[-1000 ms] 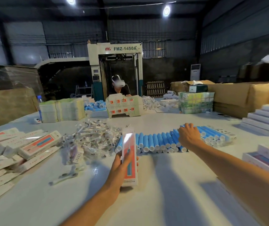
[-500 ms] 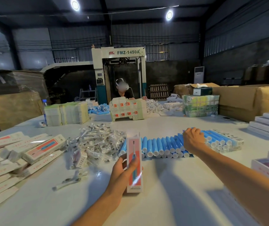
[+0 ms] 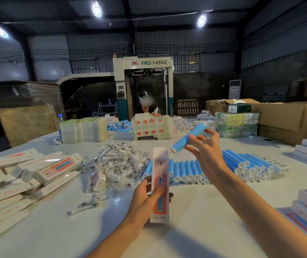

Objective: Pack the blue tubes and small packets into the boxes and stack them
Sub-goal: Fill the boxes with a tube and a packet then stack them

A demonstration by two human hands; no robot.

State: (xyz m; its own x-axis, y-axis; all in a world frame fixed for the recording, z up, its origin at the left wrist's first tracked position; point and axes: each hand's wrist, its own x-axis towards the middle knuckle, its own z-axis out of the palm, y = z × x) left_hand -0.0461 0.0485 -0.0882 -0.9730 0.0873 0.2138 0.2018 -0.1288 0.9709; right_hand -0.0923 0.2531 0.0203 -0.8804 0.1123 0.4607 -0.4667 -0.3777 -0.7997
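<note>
One tube (image 3: 190,136) is in the air, pinched along its upper half between thumb and fingertips of our right hand (image 3: 207,153). It tilts, with the white cap end low and just beside the top of the box (image 3: 160,183) and the orange end high. Our left hand (image 3: 145,199) grips that box upright by its lower half, fingers curled round it, above the table (image 3: 186,235).

We judge the tube light and stiff, with a smooth plastic barrel that may slip and will roll if set down. A hold toward the back end suits it and leaves the leading end free to enter. The box looks like thin card, light and easily crushed, so we squeeze its edges rather than its broad faces to keep the mouth square. We cannot tell whether its top flap is open. The packets (image 3: 115,164), heaped just left of the box, seem to be crinkly clear film, slick and nearly weightless, and are best pinched by a corner. More tubes (image 3: 242,164) lie in a row behind our hands, and boxes (image 3: 28,175) pile up at far left.

Little writing can be read. The machine (image 3: 143,75) at the back says "FMZ-1450A" beside a red logo. The box carries a red panel with a blue tube drawn on it, and its small print is too fine to read.
</note>
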